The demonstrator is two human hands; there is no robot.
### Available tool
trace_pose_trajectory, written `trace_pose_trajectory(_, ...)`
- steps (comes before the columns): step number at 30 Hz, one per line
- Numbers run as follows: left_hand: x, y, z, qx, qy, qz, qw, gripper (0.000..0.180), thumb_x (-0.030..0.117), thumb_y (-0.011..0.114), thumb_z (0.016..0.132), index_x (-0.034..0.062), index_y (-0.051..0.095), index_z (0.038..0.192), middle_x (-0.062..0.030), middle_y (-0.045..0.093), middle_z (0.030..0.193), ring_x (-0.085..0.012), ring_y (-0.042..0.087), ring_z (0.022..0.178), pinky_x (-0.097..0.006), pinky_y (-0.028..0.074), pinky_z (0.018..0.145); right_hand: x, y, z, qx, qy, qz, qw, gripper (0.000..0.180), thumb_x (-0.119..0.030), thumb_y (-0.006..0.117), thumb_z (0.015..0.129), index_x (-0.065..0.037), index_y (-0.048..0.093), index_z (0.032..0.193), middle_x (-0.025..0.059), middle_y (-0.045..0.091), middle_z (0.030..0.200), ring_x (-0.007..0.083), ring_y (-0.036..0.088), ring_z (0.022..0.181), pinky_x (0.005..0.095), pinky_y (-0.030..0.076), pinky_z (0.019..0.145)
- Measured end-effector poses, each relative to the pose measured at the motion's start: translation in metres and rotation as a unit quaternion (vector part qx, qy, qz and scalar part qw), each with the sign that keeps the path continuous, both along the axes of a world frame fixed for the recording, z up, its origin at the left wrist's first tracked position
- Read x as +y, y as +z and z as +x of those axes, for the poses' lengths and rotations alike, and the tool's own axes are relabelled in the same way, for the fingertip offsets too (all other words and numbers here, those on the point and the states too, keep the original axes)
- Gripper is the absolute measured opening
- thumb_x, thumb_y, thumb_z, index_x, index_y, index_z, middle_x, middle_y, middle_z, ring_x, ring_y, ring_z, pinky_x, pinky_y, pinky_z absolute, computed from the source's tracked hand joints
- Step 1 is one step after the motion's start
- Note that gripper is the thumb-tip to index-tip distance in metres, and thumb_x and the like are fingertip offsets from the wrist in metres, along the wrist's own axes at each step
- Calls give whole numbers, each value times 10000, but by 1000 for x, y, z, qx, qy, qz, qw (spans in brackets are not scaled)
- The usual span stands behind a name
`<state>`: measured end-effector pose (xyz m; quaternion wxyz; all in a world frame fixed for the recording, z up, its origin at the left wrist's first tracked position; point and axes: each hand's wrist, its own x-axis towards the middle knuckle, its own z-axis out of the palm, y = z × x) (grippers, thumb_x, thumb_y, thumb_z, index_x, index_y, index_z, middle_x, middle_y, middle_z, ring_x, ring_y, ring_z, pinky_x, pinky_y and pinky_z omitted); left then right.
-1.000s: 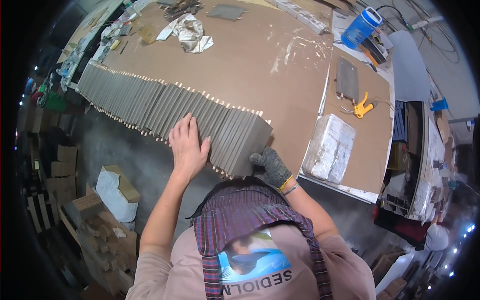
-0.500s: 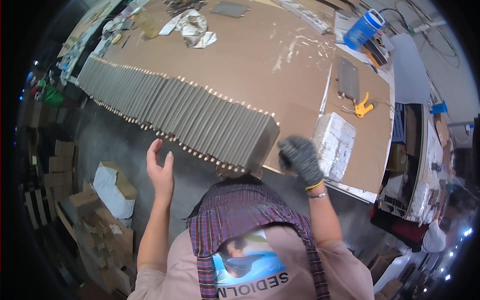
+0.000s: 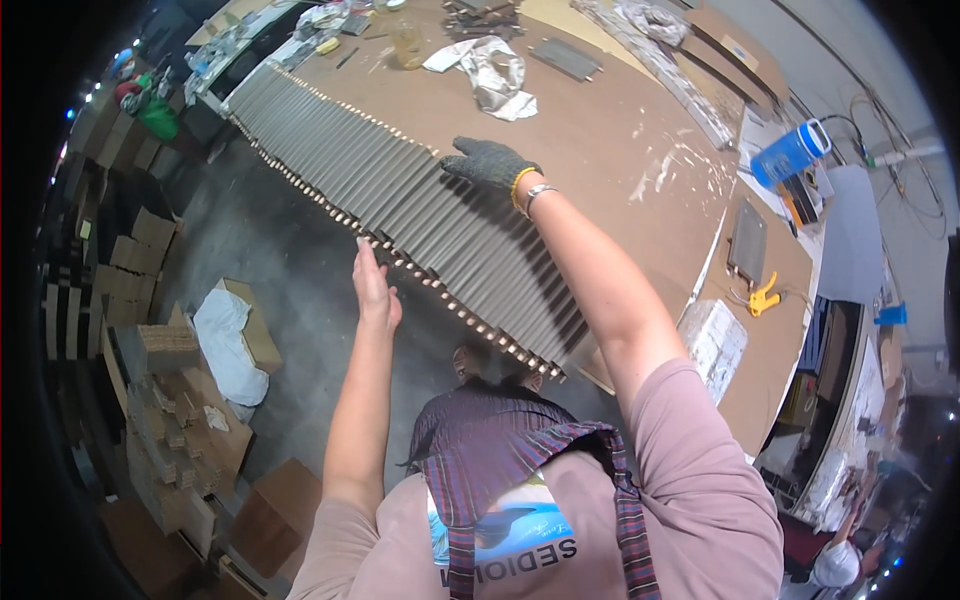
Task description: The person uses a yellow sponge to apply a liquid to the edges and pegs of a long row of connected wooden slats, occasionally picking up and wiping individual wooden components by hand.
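A long row of grey wooden boards (image 3: 400, 190), packed side by side with pale dowel pegs at both ends, runs along the table's near edge. My right hand (image 3: 490, 165), in a dark grey knitted glove with a yellow cuff, reaches across to the row's far edge. Its fingers are stretched out over the peg ends, and whether they touch is unclear. My bare left hand (image 3: 374, 290) is at the near edge, fingers extended and close to the pegs, holding nothing. At the near right end, the boards lean more than before.
On the brown table (image 3: 600, 130) lie a crumpled cloth (image 3: 490, 78), a loose grey board (image 3: 566, 60) and a white-smeared block (image 3: 712, 345). Toward the right are a yellow air gun (image 3: 764, 296) and a blue bottle (image 3: 790, 153). Cardboard (image 3: 190, 430) stands on the floor at left.
My right hand has moved from beside the row's near right end to its far edge. My left hand has come closer to the near pegs. The end boards now lean over.
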<state>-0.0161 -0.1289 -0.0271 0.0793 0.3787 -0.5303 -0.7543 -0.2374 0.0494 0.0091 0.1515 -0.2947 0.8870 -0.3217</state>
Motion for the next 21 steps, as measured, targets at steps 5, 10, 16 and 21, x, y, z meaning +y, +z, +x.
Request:
trace_pose_trajectory(5, -5, -36, -25, 150, 70, 58, 985, 565, 418, 483, 1095, -10, 452, 1463, -124, 540, 1471, -247, 545, 1314, -370, 433, 1119, -41, 9, 15, -116, 40, 12, 992, 823, -597, 658, 886, -43, 493, 1472, 212, 692, 1274, 339, 661, 1194, 442, 510, 1014)
trace_pose_trajectory(10, 11, -12, -25, 166, 77, 54, 982, 576, 407, 506, 1084, -25, 421, 1455, -149, 509, 1463, -248, 488, 1338, -387, 386, 1129, -36, 12, 27, -122, 4, 5, 992, 843, -586, 634, 898, -27, 430, 1495, 236, 712, 1205, 378, 663, 1177, 449, 499, 1025)
trace_pose_trajectory(16, -5, -12, -18, 117, 39, 44, 991, 554, 410, 509, 1081, 3, 455, 1453, -129, 535, 1461, -236, 504, 1339, -392, 392, 1133, -38, 24, 35, -21, -12, 34, 999, 869, -595, 609, 897, -32, 408, 1527, 251, 544, 1460, 399, 547, 1333, 464, 415, 1126)
trace_pose_trajectory(21, -24, -2, -15, 67, 69, -95, 991, 742, 375, 507, 1081, -51, 197, 1603, -230, 344, 1622, -307, 427, 1440, -390, 308, 1199, -53, 15, 44, 300, 64, 32, 951, 854, -604, 574, 922, -75, 390, 1567, 203, 353, 1632, 395, 309, 1518, 604, 139, 1242)
